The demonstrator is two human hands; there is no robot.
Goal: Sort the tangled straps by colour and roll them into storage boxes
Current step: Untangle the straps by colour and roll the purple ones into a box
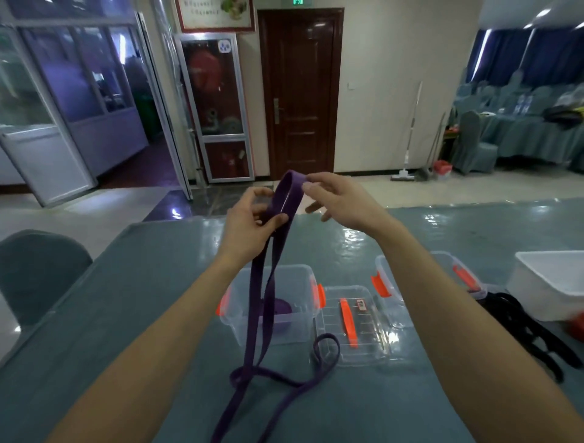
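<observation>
Teal table (126, 300) carries 2 boxes (300, 316), lid (366, 351), black straps (531, 335).

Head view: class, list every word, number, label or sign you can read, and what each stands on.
No text reads clearly.
Green sign above the brown door: cut off, blurred.
Framed poster on the wall: two lines of characters, too blurred.
Sticker on the glass cabinet: a logo, no legible words.
Small label on the clear lid: too small to read.
</observation>
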